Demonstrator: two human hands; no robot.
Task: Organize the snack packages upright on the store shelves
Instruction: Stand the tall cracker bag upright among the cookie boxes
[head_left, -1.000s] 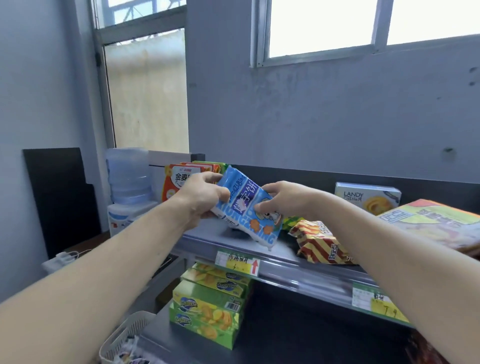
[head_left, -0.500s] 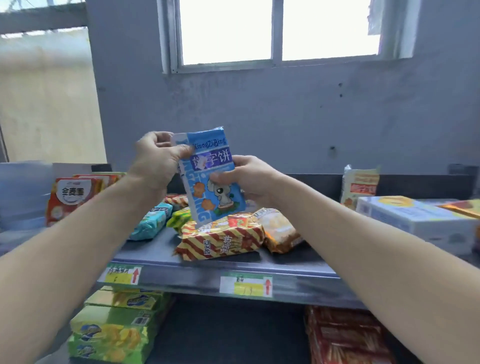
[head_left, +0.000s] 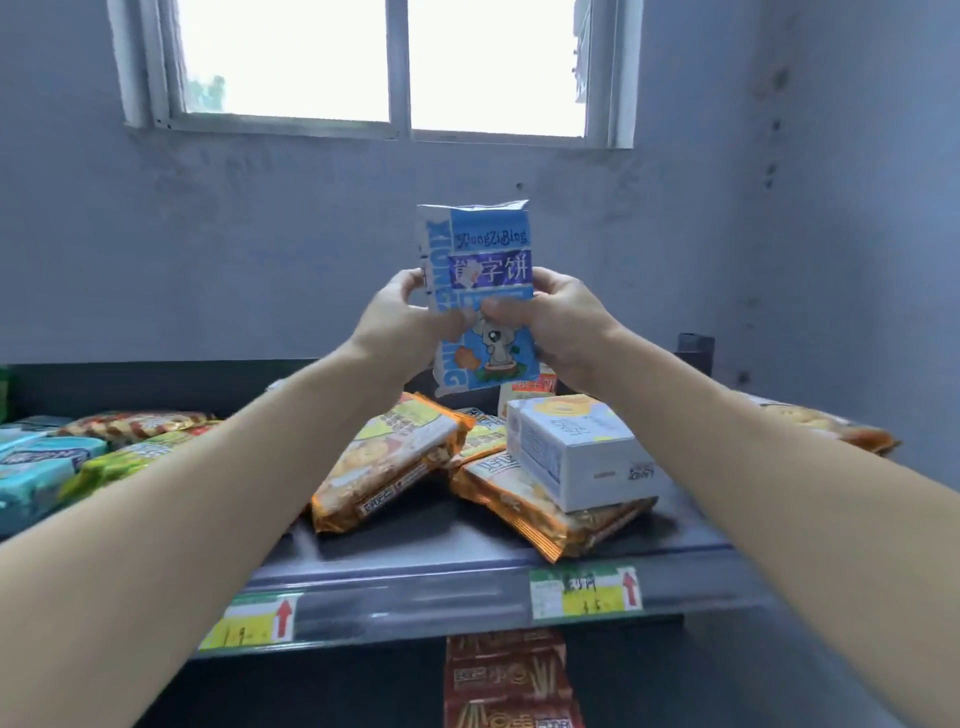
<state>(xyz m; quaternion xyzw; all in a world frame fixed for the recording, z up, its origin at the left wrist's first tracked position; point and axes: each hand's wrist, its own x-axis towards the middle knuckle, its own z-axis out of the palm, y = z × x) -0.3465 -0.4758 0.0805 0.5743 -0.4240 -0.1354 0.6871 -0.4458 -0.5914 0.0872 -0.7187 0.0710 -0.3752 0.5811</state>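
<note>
Blue snack bag (head_left: 480, 296) held upright at the middle of the frame, left hand (head_left: 405, 322) and right hand (head_left: 563, 325) both gripping its sides, above the grey shelf (head_left: 467, 561), orange packs (head_left: 387, 462) and white box (head_left: 576, 447) lying flat below

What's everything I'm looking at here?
blue snack packet: one, blue-white, upright above the shelf
orange packets: at least three, orange, lying flat mid-shelf
white box: one, white, on an orange packet
teal packets: maybe two, teal, shelf's left end
green packet: one, green, beside the teal
striped packet: one, red-yellow, back left
red-brown packets: count unclear, below the shelf
price tags: two, yellow-green, shelf's front edge
shelf: one, grey, under the packets
window: one, white-framed, above
left hand: holds the packet's left side
right hand: holds its right side
</note>
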